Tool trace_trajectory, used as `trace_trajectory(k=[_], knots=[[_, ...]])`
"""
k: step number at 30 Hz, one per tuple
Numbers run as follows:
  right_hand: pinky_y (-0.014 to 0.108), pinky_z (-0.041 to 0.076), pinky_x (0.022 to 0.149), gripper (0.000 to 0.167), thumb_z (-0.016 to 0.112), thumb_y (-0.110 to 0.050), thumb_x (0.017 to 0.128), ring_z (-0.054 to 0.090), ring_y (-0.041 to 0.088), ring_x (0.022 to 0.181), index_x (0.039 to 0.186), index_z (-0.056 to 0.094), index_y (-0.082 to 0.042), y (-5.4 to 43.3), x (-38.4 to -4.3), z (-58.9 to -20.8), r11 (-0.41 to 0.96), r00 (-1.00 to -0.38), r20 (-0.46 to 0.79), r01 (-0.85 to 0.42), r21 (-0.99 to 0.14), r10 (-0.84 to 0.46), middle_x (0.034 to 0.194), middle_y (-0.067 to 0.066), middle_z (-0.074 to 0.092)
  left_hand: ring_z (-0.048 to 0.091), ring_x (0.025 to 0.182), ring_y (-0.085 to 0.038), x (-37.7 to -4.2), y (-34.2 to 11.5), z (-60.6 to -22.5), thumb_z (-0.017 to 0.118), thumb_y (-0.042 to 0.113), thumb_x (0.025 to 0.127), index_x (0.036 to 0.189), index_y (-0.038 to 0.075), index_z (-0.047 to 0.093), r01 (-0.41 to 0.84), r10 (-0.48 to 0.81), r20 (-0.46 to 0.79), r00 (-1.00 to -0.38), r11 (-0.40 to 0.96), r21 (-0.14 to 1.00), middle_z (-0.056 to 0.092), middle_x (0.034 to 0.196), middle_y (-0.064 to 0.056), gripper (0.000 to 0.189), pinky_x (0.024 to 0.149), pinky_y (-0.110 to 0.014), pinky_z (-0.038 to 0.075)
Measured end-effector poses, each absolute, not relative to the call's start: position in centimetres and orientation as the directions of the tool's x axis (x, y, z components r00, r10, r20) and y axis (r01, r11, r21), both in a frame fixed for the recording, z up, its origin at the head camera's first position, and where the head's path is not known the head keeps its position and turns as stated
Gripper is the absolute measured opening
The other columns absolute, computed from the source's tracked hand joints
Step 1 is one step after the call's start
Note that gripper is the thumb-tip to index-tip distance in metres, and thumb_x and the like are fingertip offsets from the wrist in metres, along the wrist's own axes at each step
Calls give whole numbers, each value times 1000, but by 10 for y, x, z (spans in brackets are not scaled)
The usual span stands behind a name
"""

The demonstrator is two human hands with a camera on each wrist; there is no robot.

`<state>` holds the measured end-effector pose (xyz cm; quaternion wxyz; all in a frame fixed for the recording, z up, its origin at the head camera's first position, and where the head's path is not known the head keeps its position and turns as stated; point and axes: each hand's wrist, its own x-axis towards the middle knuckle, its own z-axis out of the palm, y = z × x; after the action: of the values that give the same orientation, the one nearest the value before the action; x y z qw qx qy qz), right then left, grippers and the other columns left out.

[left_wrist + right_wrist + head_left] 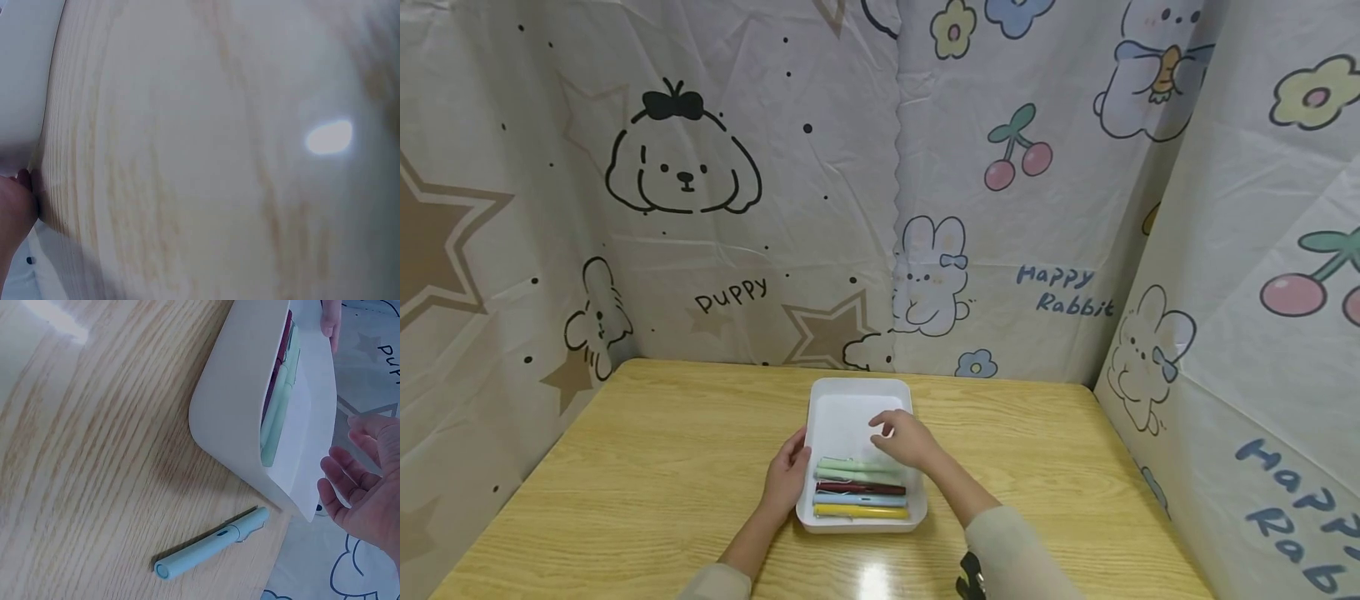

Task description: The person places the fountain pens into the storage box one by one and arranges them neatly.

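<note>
A white tray (842,408) stands on the table with several pens lying crosswise in its near half. They are light green pens (857,475), a dark red pen (861,489), a light blue pen (859,500) and a yellow pen (861,512). My left hand (787,477) holds the tray's left wall, its thumb at the rim; the left wrist view shows only part of that hand (15,203). Above the tray's right side is my right hand (906,437), fingers loosely bent and nothing in them. Another light blue pen (212,544) lies outside the tray in the right wrist view.
The wooden table (700,433) is bordered by patterned cloth (820,183) at the back and along both sides. In the head view my right sleeve (1018,554) covers part of the table's near right area. Light glares off the table's front.
</note>
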<state>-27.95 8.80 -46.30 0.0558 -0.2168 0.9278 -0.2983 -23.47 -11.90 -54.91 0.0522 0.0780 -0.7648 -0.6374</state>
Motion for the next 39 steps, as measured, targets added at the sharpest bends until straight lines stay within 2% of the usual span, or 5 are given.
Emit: trace_trajectory(k=[11,32,39], knots=[[24,43,56,26,63,-16,86,54,14,70,109,66,-4,105,-285,-462,724,-928,79,-336,-602,-365,85,9,64,49,120,-31,-236,-119,-552,42,15,100,142,7,38,-58,-189,-21,-982,188,981,45,140,-19,43,101,-47,43],[25,43,54,27,63,-14,87,51,15,67,111,64,-4,139,-284,-468,717,-967,35,-212,-663,-254,87,9,61,48,121,-30,-236,-119,-551,41,16,100,143,8,38,-60,-188,-25,-982,187,981,45,141,-19,43,101,-47,42],[25,41,55,25,64,-13,85,50,16,68,108,66,-2,148,-280,-474,719,-976,39,-186,-670,-216,83,9,61,48,120,-30,-236,-119,-551,41,16,100,143,8,38,-70,-190,-33,-981,188,980,45,141,-18,43,101,-46,42]])
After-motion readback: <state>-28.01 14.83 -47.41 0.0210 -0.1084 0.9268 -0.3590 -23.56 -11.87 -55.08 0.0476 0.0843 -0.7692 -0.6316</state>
